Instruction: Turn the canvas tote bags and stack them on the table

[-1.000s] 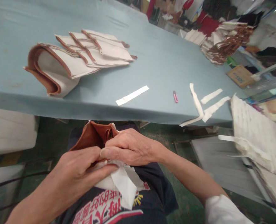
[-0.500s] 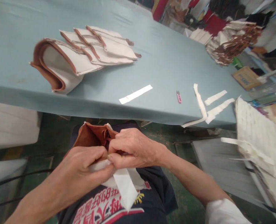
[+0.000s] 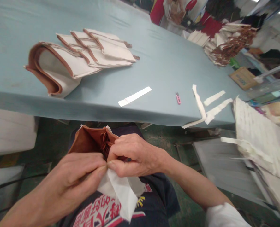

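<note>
On my lap rests a fabric bag [image 3: 83, 140] with a brown lining and a pale outer side, its mouth open away from me. Brown cords [image 3: 104, 142] are bunched inside it. My left hand [image 3: 83, 173] pinches the near rim. Right against it, my right hand [image 3: 132, 154] has thumb and forefinger closed at the same edge. From between the fingertips a white strip [image 3: 123, 192] hangs down over the bag's pale side. The exact spot being gripped is hidden by the fingers.
On the blue table [image 3: 158, 69] lie several overlapping cream pouches [image 3: 106, 50], a white strip [image 3: 135, 96], pink thread snips [image 3: 178, 98] and cream fabric strips [image 3: 200, 104]. A cardboard box [image 3: 242, 78] and a pile of brown-and-cream pieces [image 3: 227, 44] are at the far right.
Both hands stay pinched at the bag's rim, the left fingers drawn slightly closer together. The white strip hangs a little lower. The whole view has shifted slightly.
</note>
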Motion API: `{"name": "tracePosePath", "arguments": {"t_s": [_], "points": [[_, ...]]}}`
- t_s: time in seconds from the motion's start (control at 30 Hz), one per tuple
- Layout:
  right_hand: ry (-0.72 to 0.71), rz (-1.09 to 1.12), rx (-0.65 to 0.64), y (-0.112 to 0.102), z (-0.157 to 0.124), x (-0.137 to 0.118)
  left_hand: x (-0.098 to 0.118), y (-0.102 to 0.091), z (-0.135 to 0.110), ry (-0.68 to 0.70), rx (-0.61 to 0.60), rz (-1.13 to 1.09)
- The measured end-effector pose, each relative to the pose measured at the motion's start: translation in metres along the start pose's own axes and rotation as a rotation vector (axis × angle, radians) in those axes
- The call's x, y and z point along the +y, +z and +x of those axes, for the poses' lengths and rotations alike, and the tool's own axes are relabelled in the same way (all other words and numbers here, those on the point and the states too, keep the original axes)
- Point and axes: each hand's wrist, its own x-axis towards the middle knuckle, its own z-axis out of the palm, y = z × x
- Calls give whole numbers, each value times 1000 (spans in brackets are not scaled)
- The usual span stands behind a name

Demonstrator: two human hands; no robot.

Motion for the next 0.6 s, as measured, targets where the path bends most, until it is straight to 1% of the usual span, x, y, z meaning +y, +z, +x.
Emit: {"name": "tracePosePath", "arguments": {"t_s": [0.07, 0.13, 0.2, 0.33, 0.43, 0.53, 0.6], "points": [[19, -42, -15, -1, 0, 2, 4, 0, 4, 105, 39, 52], [48, -55, -50, -6, -1, 4, 5, -1, 3, 145, 101, 120], [74, -21, -108, -14, -1, 6, 3, -1, -3, 144, 122, 133], [149, 50, -199, -26, -1, 8, -5, -1, -17, 86, 79, 86], [150, 23, -173, -28, -2, 8, -5, -3, -16, 78, 63, 63], [72, -27, -87, -26, -4, 4, 0, -9, -5, 106, 61, 23], [22, -31, -47, -26, -5, 0, 3, -14, 0, 101, 48, 5]]}}
